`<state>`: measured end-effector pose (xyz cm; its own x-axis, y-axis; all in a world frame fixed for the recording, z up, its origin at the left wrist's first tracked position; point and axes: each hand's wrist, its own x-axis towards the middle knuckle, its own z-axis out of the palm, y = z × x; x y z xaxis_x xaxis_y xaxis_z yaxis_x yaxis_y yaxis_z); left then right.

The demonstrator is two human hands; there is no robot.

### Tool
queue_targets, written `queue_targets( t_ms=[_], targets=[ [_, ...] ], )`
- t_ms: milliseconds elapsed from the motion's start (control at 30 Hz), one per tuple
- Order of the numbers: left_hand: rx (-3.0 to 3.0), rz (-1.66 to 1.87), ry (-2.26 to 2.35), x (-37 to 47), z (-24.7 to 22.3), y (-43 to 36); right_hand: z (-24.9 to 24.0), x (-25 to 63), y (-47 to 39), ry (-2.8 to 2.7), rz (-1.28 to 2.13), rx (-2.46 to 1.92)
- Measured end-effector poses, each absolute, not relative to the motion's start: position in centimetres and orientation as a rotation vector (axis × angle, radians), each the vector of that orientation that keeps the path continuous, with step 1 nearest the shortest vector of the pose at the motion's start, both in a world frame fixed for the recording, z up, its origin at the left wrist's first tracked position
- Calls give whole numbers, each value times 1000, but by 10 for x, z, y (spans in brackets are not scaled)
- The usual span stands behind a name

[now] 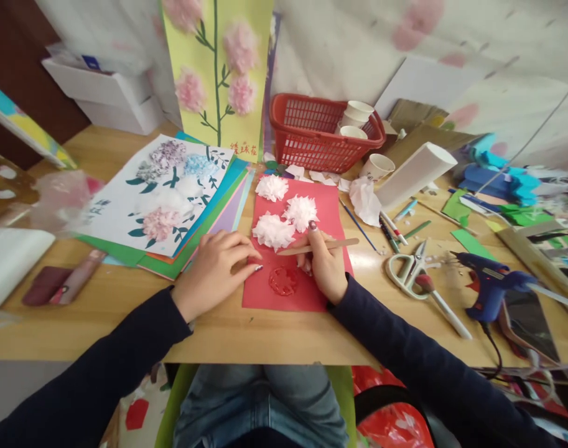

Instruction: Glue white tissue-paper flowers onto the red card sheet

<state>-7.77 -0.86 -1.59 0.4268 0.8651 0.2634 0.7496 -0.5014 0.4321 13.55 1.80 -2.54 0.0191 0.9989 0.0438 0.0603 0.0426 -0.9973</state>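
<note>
A red sheet of paper point(290, 300) lies in front of me. Three fluffy white paper flowers point(273, 231) sit on its upper half. Below them is a roundish, glossy wet patch point(282, 281) that looks like glue. My right hand point(325, 264) grips a flat wooden craft stick point(343, 243) over the sheet's right side, its tip pointing left, close under the flowers. My left hand point(217, 267) rests at the sheet's left edge, fingers loosely bent and thumb apart, holding nothing that shows.
Left of the sheet lies a stack of coloured paper point(165, 267) under a flower picture point(120, 186). Behind stands a red basket point(311, 146) with paper cups. Scissors point(407, 267), a brush point(446, 308) and a blue glue gun point(484, 274) with its cord lie at right.
</note>
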Motion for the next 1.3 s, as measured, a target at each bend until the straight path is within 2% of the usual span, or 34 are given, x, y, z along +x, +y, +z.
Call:
queue_targets(
  t_ms=[633,900,1300],
  targets=[
    [2345,343,1520,-38,-5,-3,-29,139,22,-973,1237,-1084],
    [2142,502,1581,-44,-5,-3,-30,138,23,-940,1261,-1055],
    [2634,407,1487,-44,-5,-7,-28,137,23,-961,1246,-1082]
  ],
)
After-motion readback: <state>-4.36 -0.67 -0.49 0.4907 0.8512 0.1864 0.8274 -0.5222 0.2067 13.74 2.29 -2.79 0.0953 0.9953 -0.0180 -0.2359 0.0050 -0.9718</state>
